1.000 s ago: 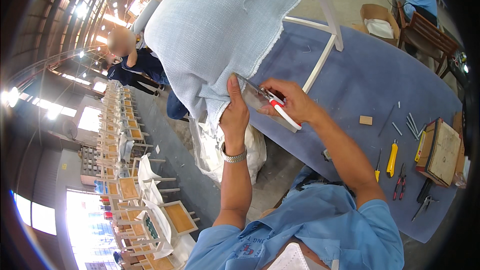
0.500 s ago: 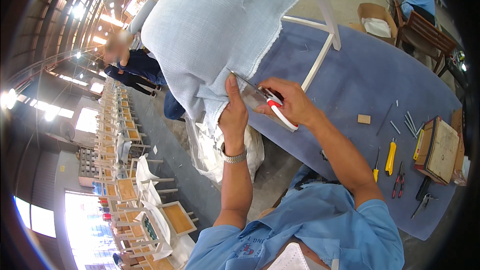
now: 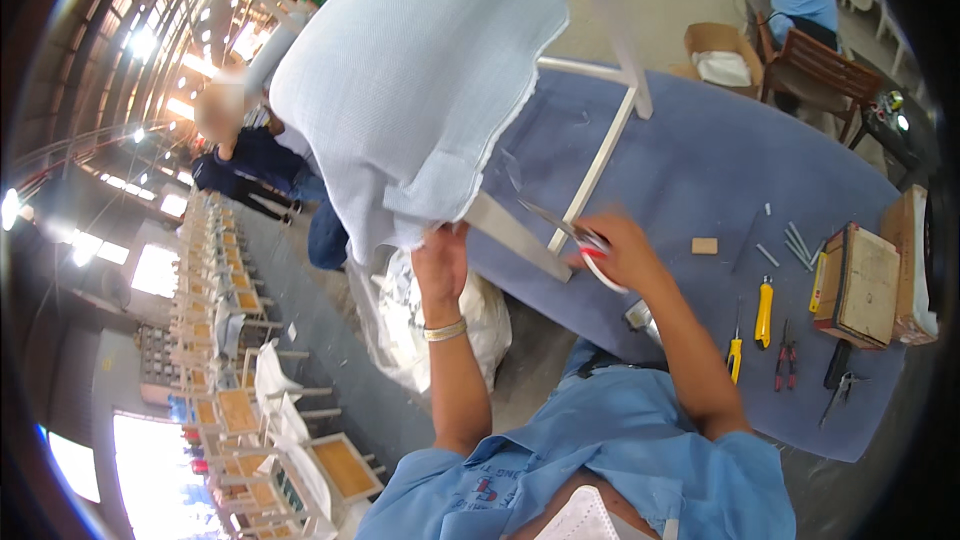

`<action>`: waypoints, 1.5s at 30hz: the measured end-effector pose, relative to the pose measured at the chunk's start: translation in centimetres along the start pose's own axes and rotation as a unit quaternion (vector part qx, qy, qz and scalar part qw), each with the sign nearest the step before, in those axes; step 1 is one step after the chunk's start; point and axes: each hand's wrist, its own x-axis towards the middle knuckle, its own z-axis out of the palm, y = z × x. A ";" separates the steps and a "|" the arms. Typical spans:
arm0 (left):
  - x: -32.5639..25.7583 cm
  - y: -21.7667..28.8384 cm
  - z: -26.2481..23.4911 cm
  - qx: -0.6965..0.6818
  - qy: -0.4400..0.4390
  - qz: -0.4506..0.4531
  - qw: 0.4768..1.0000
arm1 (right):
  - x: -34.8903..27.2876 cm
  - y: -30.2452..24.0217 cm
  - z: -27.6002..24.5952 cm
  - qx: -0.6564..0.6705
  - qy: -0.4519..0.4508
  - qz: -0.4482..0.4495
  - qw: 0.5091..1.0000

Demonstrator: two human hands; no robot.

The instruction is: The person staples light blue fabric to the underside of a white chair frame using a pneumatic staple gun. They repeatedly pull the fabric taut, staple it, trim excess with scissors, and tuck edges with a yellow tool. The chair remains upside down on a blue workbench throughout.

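Observation:
Light blue woven fabric [image 3: 400, 90] drapes over an upturned chair frame with pale legs [image 3: 520, 235]. At the fabric's lower edge is my left hand [image 3: 440, 268], closed on the hem, its fingertips partly hidden by the cloth. My right hand [image 3: 622, 252], somewhat blurred, grips scissors [image 3: 548, 217] with red and white handles. Their blades point up and left, apart from the fabric, over the chair leg. The chair frame rests on a table with a blue-grey cover [image 3: 700, 170].
On the table's right lie a wood block [image 3: 704, 246], a yellow-handled knife [image 3: 764, 315], a screwdriver [image 3: 735, 355], pliers [image 3: 785, 360] and a worn box [image 3: 858, 285]. A plastic bag [image 3: 480, 330] hangs below. People [image 3: 250, 170] stand beyond rows of chair frames [image 3: 345, 465].
The scissors have come away from the fabric as my right hand moved right and down. My left hand has lowered, and the hem has swung, uncovering a chair leg.

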 end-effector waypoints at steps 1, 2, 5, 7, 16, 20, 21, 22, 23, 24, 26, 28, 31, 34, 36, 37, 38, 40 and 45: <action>0.1 -0.8 -1.6 -0.033 0.018 -0.063 0.997 | -2.4 2.5 -0.3 -0.067 0.039 0.000 0.997; 0.3 -1.5 -2.9 -0.064 0.034 -0.128 0.989 | -5.0 4.6 -0.7 -0.119 0.037 0.074 0.989; 4.3 -2.6 -2.0 -0.085 -0.016 -0.257 0.962 | -11.0 8.8 -2.0 -0.174 0.103 0.190 0.961; 8.7 -2.9 0.8 -0.065 -0.103 -0.312 0.942 | -12.4 10.2 -3.0 -0.216 0.145 0.245 0.934; 13.8 5.0 11.7 -0.086 -0.268 -0.409 0.868 | -16.6 8.8 -0.1 -0.265 0.335 0.295 0.855; 16.2 3.8 6.8 -0.192 -0.321 -0.405 0.834 | -18.0 7.3 6.8 -0.148 0.373 0.280 0.872; 16.7 2.6 6.2 -0.220 -0.338 -0.410 0.818 | -18.3 6.9 9.0 -0.103 0.411 0.269 0.865; 17.1 2.4 5.2 -0.235 -0.348 -0.410 0.810 | -18.1 6.1 11.0 -0.063 0.424 0.289 0.856; 17.4 1.6 5.0 -0.255 -0.364 -0.416 0.793 | -17.9 5.3 12.1 -0.026 0.444 0.311 0.840; 17.5 1.2 5.1 -0.271 -0.384 -0.421 0.776 | -17.3 4.5 12.6 0.003 0.448 0.295 0.844; 17.7 0.3 5.3 -0.303 -0.416 -0.430 0.742 | -16.4 3.1 13.2 0.059 0.453 0.265 0.849; 17.5 -2.0 5.2 -0.342 -0.435 -0.447 0.702 | -13.9 0.9 12.0 0.052 0.447 0.239 0.860; 16.8 -8.0 3.8 -0.420 -0.398 -0.480 0.659 | -5.0 -6.3 7.5 0.007 0.448 0.141 0.883; 16.4 -8.6 4.6 -0.445 -0.392 -0.515 0.619 | 3.0 -14.5 4.0 -0.069 0.436 0.072 0.894; 16.5 -9.1 5.4 -0.470 -0.409 -0.531 0.573 | 7.6 -18.9 1.6 -0.055 0.381 -0.108 0.917; 16.2 -8.5 5.1 -0.506 -0.401 -0.515 0.564 | 9.7 -21.4 0.7 0.000 0.357 -0.139 0.924; 15.5 -7.4 5.3 -0.540 -0.396 -0.503 0.547 | 11.2 -24.0 -0.4 0.049 0.339 -0.166 0.925; 14.8 -6.4 4.9 -0.531 -0.383 -0.455 0.604 | 14.9 -27.6 -2.5 0.045 0.321 -0.214 0.922; 13.5 -1.5 5.3 -0.331 -0.393 -0.337 0.789 | 22.0 -23.6 -5.2 -0.003 0.365 -0.078 0.928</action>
